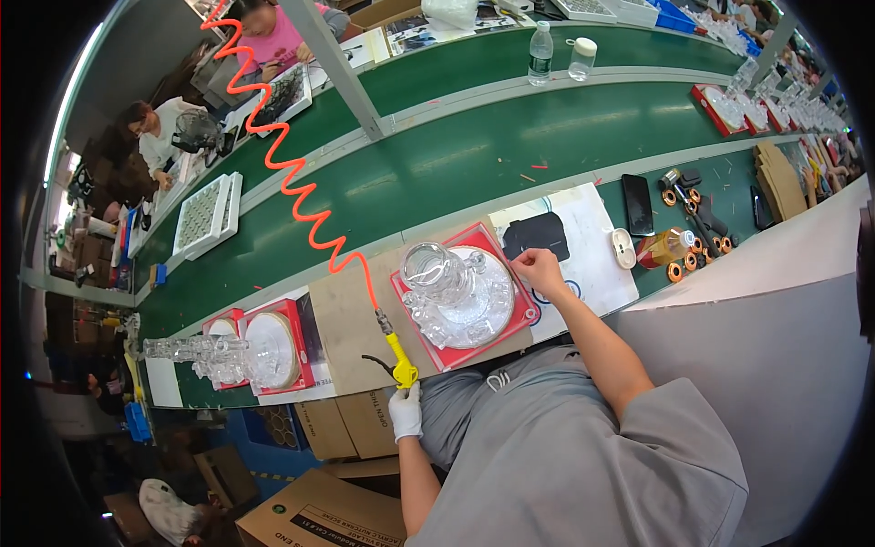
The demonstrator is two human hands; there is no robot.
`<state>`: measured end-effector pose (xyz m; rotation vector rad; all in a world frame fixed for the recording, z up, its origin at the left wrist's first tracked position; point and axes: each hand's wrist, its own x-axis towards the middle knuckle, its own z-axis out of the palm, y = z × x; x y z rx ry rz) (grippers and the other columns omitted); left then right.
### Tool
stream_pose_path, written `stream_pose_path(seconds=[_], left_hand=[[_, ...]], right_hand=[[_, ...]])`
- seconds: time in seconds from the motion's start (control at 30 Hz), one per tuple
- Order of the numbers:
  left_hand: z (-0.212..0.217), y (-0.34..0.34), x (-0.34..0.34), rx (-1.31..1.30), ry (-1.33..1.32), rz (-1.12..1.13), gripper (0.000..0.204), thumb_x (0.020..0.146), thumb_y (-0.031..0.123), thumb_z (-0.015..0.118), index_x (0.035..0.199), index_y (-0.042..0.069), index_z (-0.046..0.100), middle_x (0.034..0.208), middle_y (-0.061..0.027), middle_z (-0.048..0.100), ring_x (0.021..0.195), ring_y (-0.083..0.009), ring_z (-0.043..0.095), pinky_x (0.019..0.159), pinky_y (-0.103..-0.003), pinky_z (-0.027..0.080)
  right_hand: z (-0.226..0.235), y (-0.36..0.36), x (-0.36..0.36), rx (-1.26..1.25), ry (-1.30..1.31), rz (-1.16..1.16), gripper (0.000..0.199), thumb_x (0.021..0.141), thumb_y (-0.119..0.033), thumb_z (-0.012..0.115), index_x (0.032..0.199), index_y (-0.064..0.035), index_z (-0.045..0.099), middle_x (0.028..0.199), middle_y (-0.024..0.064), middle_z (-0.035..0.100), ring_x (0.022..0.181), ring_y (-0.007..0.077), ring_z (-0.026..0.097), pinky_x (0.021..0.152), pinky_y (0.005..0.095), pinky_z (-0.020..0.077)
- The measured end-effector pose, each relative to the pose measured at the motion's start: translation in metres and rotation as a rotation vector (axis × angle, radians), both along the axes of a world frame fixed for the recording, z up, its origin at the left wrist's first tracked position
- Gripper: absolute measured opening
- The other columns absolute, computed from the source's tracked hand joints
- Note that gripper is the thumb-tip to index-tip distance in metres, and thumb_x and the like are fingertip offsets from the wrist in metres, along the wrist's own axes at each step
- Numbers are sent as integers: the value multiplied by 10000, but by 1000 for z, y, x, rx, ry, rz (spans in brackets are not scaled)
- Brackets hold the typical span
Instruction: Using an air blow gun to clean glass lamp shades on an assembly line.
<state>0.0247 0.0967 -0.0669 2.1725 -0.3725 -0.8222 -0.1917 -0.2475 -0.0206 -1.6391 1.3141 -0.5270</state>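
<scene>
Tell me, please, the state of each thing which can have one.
Left hand, gloved, closed around yellow air gun
Orange hose, coiled, connected to air gun
Right hand, bare, fingers bent at edge of red tray
Clear bottle, upright, capped
White-lidded jar, upright, closed
Amber bottle, capped
Phone, screen dark

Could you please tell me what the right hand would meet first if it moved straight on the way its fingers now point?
The right hand would most likely meet the right-side edge of the red tray first; any gap looks small, but depth is hard to judge.
</scene>
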Motion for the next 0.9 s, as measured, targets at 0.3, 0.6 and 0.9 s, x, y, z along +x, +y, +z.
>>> stream_pose_path(seconds=[0.3,0.6,0.9], left_hand=[[-3,-1,4,-34,52,14,231,874,203,657,804,-17,667,661,-3,599,590,-68,484,557,-241,384],[-7,4,1,-16,3,0,241,868,211,657,833,-26,679,670,-27,633,596,-81,517,568,-253,407],[-1,-6,4,7,3,-30,245,867,215,658,829,-25,679,662,-30,632,593,-81,518,570,-255,410]], right_hand=[[-15,-41,-22,-79,-153,-156,202,779,-177,694,789,24,673,667,106,658,590,151,609,564,287,467],[24,-141,13,-295,-63,-200,219,794,-197,651,787,21,659,705,132,667,646,225,642,620,335,489],[-14,-126,1,-581,250,140,148,791,-168,612,832,-30,645,840,166,658,820,330,633,714,402,500]])
